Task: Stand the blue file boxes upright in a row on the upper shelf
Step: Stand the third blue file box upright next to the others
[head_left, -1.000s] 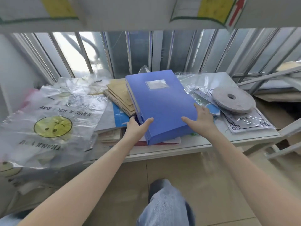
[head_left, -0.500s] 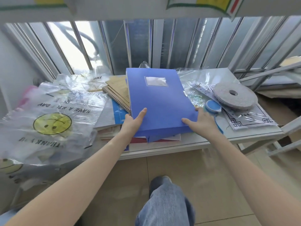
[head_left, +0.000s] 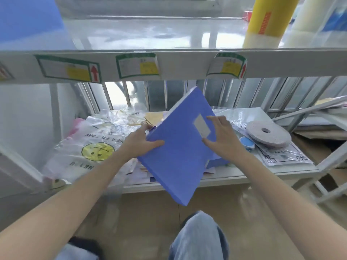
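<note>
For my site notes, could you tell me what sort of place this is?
Probably a stockroom or office supply store: metal shelving with stock labels on its edge, tape rolls, plastic bags, and a blue file box held in both hands.

Upper shelf point(head_left: 169, 37) lies bare across the frame's middle; a yellow roll point(head_left: 266, 19) blocks the upper right, a blue box point(head_left: 28, 17) the upper left.

- We seem to stand in a stockroom or office supply store: a metal rack whose upper shelf point(head_left: 169, 32) edge carries stock labels point(head_left: 138, 65) with red arrows.
- The lower shelf point(head_left: 225, 177) holds stationery: tape roll point(head_left: 267, 134), plastic bags point(head_left: 90, 145), packaged sheets point(head_left: 281, 156).
</note>
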